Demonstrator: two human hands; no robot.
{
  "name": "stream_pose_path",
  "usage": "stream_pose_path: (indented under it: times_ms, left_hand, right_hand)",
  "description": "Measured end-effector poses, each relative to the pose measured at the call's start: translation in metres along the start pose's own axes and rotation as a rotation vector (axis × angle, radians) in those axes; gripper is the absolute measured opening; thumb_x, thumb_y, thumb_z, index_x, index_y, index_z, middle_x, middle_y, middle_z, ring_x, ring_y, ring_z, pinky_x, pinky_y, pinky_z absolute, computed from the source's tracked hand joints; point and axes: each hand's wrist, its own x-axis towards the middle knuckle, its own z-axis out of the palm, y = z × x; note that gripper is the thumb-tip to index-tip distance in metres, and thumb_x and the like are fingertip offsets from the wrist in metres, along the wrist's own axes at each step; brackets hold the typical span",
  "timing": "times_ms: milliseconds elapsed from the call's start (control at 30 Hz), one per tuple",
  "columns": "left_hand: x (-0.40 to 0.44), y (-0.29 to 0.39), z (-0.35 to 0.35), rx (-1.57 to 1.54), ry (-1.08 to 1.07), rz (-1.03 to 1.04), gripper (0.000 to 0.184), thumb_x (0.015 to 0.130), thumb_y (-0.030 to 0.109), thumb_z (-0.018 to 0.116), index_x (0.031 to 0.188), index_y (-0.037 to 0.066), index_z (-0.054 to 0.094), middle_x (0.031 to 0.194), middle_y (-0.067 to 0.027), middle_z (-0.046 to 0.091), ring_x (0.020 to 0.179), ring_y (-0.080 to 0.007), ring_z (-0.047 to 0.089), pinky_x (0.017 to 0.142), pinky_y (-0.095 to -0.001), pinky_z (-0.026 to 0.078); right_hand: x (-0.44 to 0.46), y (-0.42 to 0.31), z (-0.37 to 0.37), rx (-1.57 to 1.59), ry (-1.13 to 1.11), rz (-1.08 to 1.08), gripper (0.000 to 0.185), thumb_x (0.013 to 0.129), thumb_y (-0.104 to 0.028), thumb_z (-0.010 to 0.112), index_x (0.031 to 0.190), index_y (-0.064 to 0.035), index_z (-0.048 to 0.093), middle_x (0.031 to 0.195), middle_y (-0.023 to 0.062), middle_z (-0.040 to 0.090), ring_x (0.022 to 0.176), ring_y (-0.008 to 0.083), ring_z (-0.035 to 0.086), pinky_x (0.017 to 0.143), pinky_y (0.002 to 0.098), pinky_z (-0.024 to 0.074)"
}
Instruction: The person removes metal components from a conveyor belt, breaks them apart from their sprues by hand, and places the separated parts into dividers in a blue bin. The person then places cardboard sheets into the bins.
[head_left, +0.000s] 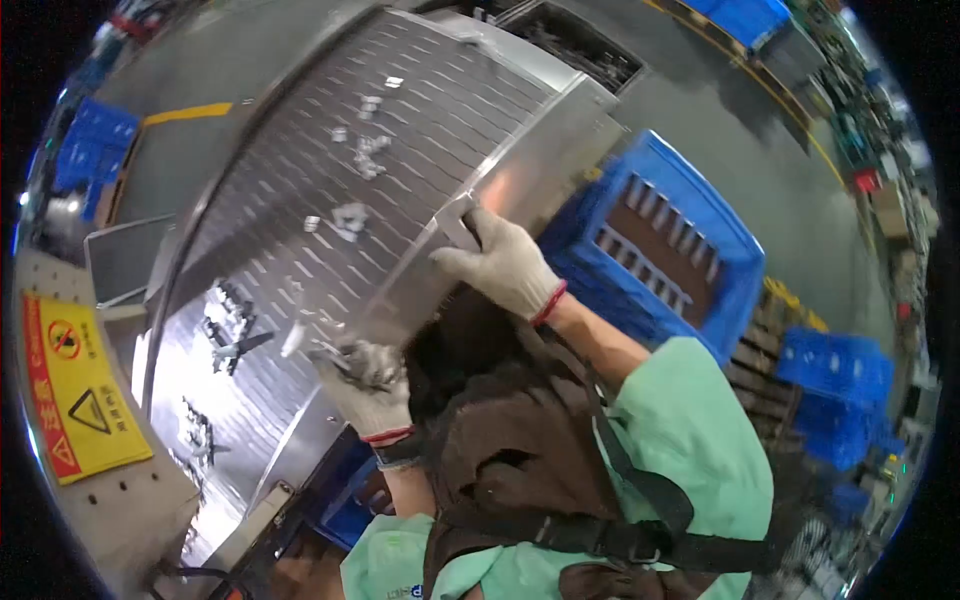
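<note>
My left hand [372,398], in a white work glove, is closed around a silvery metal casting [368,362] at the near side of the conveyor. Glove and blur hide part of the casting's shape. Further up, my right hand [505,268], gloved too, grips the conveyor's metal side rim [458,222] between thumb and fingers. Small bright metal pieces [370,155] lie scattered on the slatted conveyor belt [430,110]. Nearer the left end, darker branched castings [230,325] rest on a shiny metal surface, with another cluster [196,432] below them.
A blue crate [735,245] with slotted sides stands right of the conveyor, by a wooden pallet [752,375]. More blue crates [838,370] are at the far right. A yellow warning sign [88,390] is on the machine panel at left. A dark bin [570,45] sits beyond the conveyor's far end.
</note>
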Motion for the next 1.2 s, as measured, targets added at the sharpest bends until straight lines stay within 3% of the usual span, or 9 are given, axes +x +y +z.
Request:
stream_pose_path:
  times_ms: [67,200,400,467,633,800,900,1067,1200]
  left_hand:
    - [-0.01,-0.008,-0.009,-0.13,0.032,-0.03,0.049,0.115,0.055,0.056,0.091,0.014,0.066,0.057,0.0069,0.037,0.045,-0.0075,0.033,0.044,-0.0293,0.028]
    - [-0.018,-0.012,-0.045,-0.061,-0.142,-0.087,0.051,0.113,0.057,0.057,0.096,0.011,0.072,0.058,0.0054,0.037,0.048,-0.0089,0.032,0.05,-0.0285,0.029]
    - [-0.038,-0.034,-0.052,-0.062,-0.097,-0.11,0.048,0.113,0.055,0.06,0.099,0.01,0.069,0.058,0.006,0.037,0.048,-0.008,0.03,0.051,-0.0283,0.032]
    - [-0.048,-0.048,-0.041,0.004,0.031,-0.084,0.042,0.111,0.051,0.066,0.098,0.011,0.065,0.059,0.007,0.038,0.047,-0.0066,0.033,0.05,-0.0276,0.037]
    - [-0.052,-0.083,-0.021,0.307,0.034,-0.139,0.035,0.108,0.044,0.07,0.11,0.01,0.066,0.074,0.001,0.055,0.061,-0.0114,0.053,0.061,-0.0296,0.052]
    - [-0.076,-0.139,0.056,0.441,0.176,-0.077,0.043,0.109,0.052,0.066,0.106,0.009,0.067,0.069,0.0021,0.048,0.054,-0.0114,0.042,0.053,-0.0293,0.038]
    - [-0.069,-0.137,0.037,0.531,0.016,-0.163,0.048,0.103,0.053,0.074,0.117,0.008,0.065,0.09,-0.0045,0.063,0.071,-0.0167,0.06,0.063,-0.0322,0.056]
    - [-0.093,-0.173,0.077,0.5,0.151,-0.132,0.045,0.107,0.052,0.071,0.105,0.008,0.067,0.079,-0.0022,0.059,0.053,-0.0139,0.047,0.051,-0.0311,0.044]
    - [-0.104,-0.186,0.082,0.434,0.126,-0.139,0.049,0.107,0.055,0.07,0.097,0.007,0.068,0.069,-0.0005,0.053,0.047,-0.0124,0.036,0.047,-0.0301,0.034]
  right_hand:
    - [-0.028,0.018,-0.038,-0.116,0.004,0.158,0.066,0.091,-0.053,0.078,0.122,0.0048,0.07,0.111,0.0258,0.078,0.104,0.0374,0.077,0.096,0.0443,0.0581]
    - [-0.064,0.111,-0.113,-0.089,0.379,0.194,0.049,0.094,-0.04,0.079,0.123,-0.0006,0.072,0.099,0.0092,0.075,0.092,0.0167,0.071,0.087,0.0382,0.0589]
    - [-0.114,0.277,-0.257,-0.536,0.721,0.58,0.062,0.094,-0.05,0.071,0.135,-0.0022,0.072,0.132,0.0289,0.075,0.126,0.0468,0.07,0.109,0.0503,0.0533]
    - [-0.143,0.355,-0.291,-0.565,0.775,0.749,0.061,0.095,-0.047,0.068,0.135,-0.0005,0.072,0.132,0.03,0.075,0.126,0.0467,0.071,0.108,0.0502,0.0545]
    - [-0.206,0.47,-0.333,-0.44,0.537,1.132,0.051,0.091,-0.035,0.07,0.128,-0.0006,0.078,0.131,0.0295,0.075,0.125,0.0442,0.072,0.107,0.0513,0.0561]
    - [-0.223,0.515,-0.322,-0.445,0.353,1.235,0.047,0.092,-0.035,0.068,0.12,0.001,0.081,0.13,0.0304,0.074,0.128,0.0442,0.07,0.107,0.0493,0.0568]
    - [-0.224,0.522,-0.321,-0.498,0.292,1.272,0.045,0.094,-0.03,0.065,0.121,0.0001,0.082,0.135,0.0279,0.074,0.128,0.0408,0.073,0.107,0.0485,0.0584]
    - [-0.226,0.512,-0.329,-0.576,0.076,1.176,0.047,0.091,-0.033,0.065,0.12,0.0004,0.082,0.131,0.0292,0.075,0.124,0.0423,0.074,0.104,0.048,0.0585]
    - [-0.255,0.653,-0.309,-0.602,-0.191,1.11,0.042,0.101,-0.035,0.063,0.132,-0.0135,0.082,0.146,0.0144,0.074,0.136,0.033,0.071,0.108,0.0476,0.0566]
